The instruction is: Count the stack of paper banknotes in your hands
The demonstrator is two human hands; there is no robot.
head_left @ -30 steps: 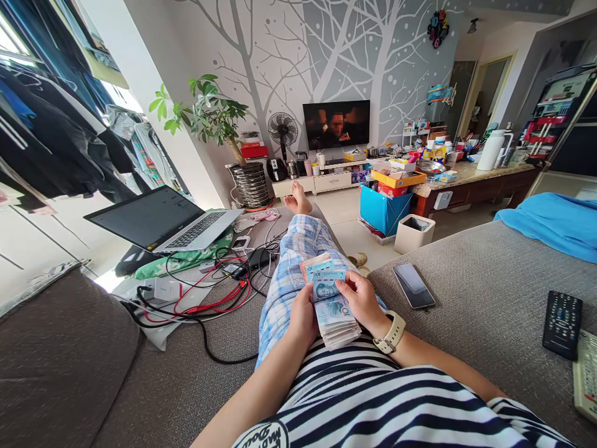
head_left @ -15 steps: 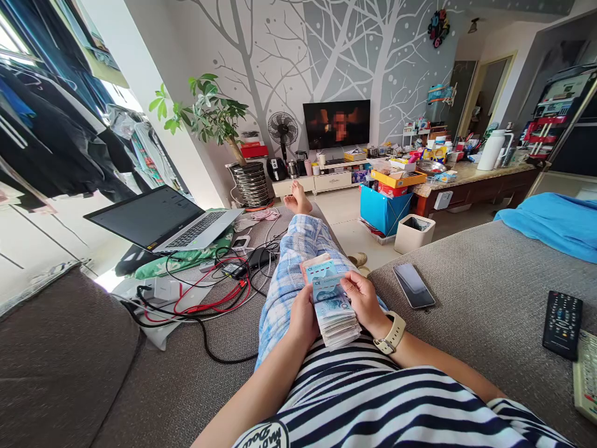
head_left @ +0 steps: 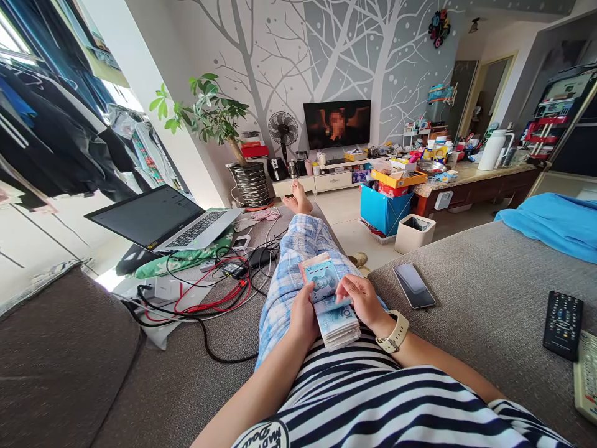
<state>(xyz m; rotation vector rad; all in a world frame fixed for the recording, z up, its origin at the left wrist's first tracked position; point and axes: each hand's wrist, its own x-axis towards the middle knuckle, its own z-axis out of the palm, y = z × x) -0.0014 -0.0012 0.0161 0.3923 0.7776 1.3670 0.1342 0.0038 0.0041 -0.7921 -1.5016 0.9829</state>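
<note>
My left hand (head_left: 303, 312) is closed around the left side of a thick stack of banknotes (head_left: 339, 325), its thumb lying on top. The notes are folded over, with blue-green ones uppermost and a pinkish edge at the far end. From the right, my right hand (head_left: 367, 302) pinches a blue-green banknote (head_left: 334, 303) that curls over the near part of the stack. Its fingertips partly cover that note. A cream wristwatch (head_left: 394, 333) is on my right wrist. The stack rests above my lap, between the blue plaid trousers (head_left: 284, 298) and the striped shirt.
Left of my legs, a laptop (head_left: 153, 224) sits among tangled cables (head_left: 224, 286). A phone (head_left: 413, 286) lies on the sofa (head_left: 485, 298) at right, with a remote control (head_left: 563, 325) farther right. Beyond are a white bin (head_left: 414, 234) and a blue box (head_left: 383, 210).
The upper note between my hands has been turned down toward me, uncovering the portrait on the note beneath. My right fingers have curled in more; my left hand stays in place.
</note>
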